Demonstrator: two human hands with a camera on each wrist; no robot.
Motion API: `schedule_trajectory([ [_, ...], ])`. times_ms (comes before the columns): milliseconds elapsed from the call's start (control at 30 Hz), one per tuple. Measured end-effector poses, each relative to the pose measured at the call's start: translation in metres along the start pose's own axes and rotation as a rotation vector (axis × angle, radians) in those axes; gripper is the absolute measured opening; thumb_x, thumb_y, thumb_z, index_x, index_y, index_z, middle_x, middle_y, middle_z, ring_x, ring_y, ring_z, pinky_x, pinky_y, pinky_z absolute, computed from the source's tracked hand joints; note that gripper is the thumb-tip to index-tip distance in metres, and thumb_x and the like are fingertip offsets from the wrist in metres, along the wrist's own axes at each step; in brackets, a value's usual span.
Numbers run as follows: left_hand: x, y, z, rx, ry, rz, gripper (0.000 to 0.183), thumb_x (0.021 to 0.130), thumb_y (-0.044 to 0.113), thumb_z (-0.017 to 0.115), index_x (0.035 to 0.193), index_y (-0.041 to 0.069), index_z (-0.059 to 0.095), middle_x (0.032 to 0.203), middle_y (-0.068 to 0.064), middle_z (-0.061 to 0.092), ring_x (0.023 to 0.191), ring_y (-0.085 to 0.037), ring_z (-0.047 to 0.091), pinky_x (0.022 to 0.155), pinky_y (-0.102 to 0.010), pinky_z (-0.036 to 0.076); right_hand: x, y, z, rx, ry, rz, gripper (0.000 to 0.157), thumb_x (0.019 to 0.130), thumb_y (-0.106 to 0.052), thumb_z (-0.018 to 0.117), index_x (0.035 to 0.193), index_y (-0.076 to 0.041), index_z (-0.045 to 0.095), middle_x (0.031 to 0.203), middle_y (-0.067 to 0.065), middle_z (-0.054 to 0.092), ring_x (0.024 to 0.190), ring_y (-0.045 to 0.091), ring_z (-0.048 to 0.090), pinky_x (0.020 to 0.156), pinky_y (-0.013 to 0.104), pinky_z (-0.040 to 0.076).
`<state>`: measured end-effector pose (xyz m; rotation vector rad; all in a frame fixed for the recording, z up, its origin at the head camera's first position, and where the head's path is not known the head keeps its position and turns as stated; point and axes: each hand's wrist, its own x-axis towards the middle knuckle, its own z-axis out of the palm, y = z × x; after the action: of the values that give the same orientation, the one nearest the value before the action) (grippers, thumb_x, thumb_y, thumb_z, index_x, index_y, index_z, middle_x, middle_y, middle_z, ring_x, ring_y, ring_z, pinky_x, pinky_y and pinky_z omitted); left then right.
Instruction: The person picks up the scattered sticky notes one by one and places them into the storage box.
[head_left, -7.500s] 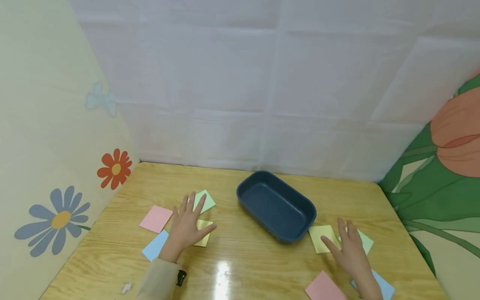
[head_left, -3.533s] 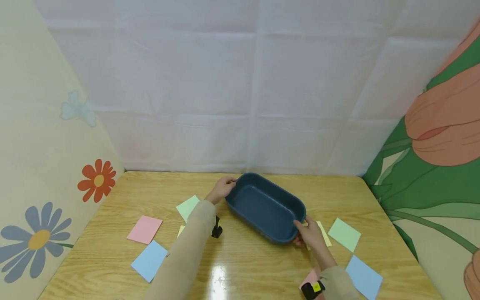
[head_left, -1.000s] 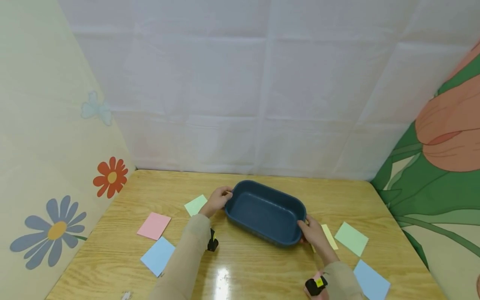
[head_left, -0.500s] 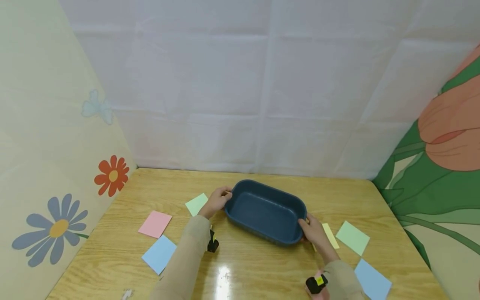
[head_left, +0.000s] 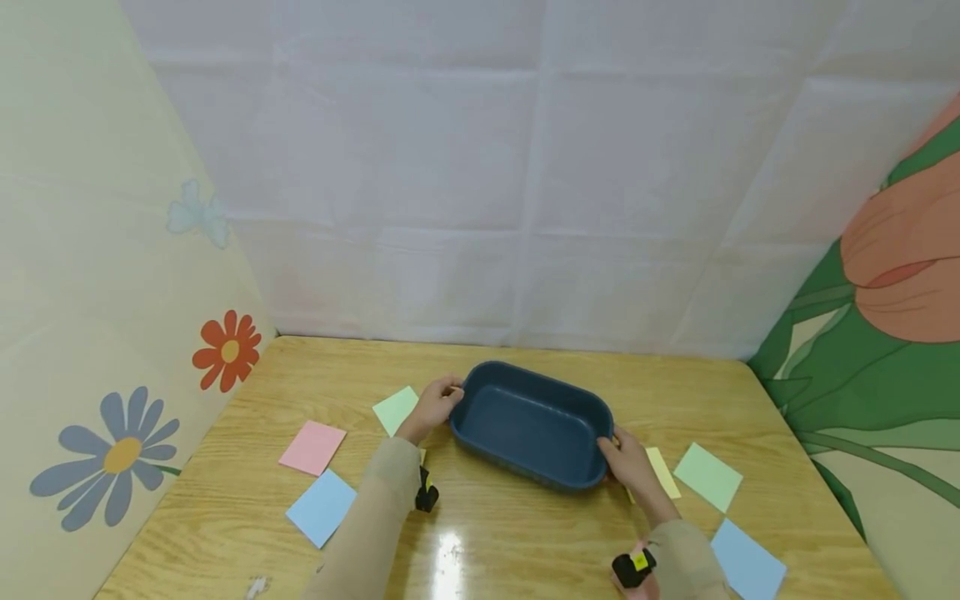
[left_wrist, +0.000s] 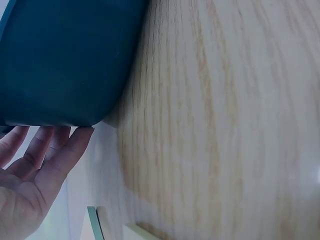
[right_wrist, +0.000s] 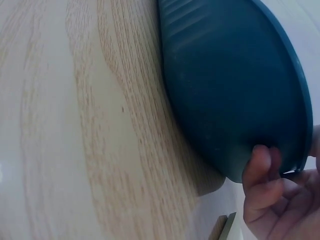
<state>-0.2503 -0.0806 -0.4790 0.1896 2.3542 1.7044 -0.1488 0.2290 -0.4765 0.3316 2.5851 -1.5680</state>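
A dark blue rectangular basin (head_left: pixel 531 425) with rounded corners sits slantwise at the middle of the table, nothing inside it. My left hand (head_left: pixel 432 407) holds its left end, thumb at the rim; in the left wrist view, the left hand's fingers (left_wrist: pixel 65 155) touch the outer wall near the bottom. At the opposite end my right hand (head_left: pixel 630 463) grips the rim, thumb over the edge, while its fingers (right_wrist: pixel 260 172) curl against the outside wall in the right wrist view. Whether the base rests fully on the table I cannot tell.
Left on the wooden table (head_left: pixel 510 542) lie a pink square (head_left: pixel 312 447), green square (head_left: pixel 395 409) and blue square (head_left: pixel 322 507). At right are yellow (head_left: pixel 663 472), green (head_left: pixel 708 476), blue (head_left: pixel 747 560) and partly hidden pink (head_left: pixel 640 587) squares. A white cloth (head_left: pixel 405 275) hangs behind.
Earliest, both hands were spread over the paper squares, apart from the basin. They then took hold of its ends, and it has turned slightly, its long side less slanted. Little differs over the last second.
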Motion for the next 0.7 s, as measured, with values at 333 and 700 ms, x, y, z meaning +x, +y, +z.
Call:
schedule_trajectory([
  [333, -0.007, -0.006, 0.002, -0.025, 0.033, 0.011, 0.024, 0.094, 0.008, 0.048, 0.115, -0.002, 0.057, 0.104, -0.019, 0.059, 0.085, -0.024, 0.057, 0.061, -0.033, 0.051, 0.001, 0.0, 0.0, -0.041, 0.024, -0.034, 0.038, 0.093, -0.012, 0.044, 0.126, 0.006, 0.047, 0.069, 0.009, 0.056, 0.051, 0.012, 0.05, 0.048, 0.026, 0.045],
  [700, -0.015, -0.008, -0.001, -0.047, 0.041, 0.041, 0.027, 0.095, 0.01, 0.049, 0.117, -0.004, 0.055, 0.107, -0.021, 0.059, 0.088, -0.026, 0.058, 0.061, -0.035, 0.053, 0.003, 0.0, 0.0, -0.06, 0.002, -0.031, 0.041, 0.094, -0.013, 0.044, 0.13, 0.006, 0.045, 0.072, 0.009, 0.058, 0.054, 0.012, 0.051, 0.049, 0.026, 0.044],
])
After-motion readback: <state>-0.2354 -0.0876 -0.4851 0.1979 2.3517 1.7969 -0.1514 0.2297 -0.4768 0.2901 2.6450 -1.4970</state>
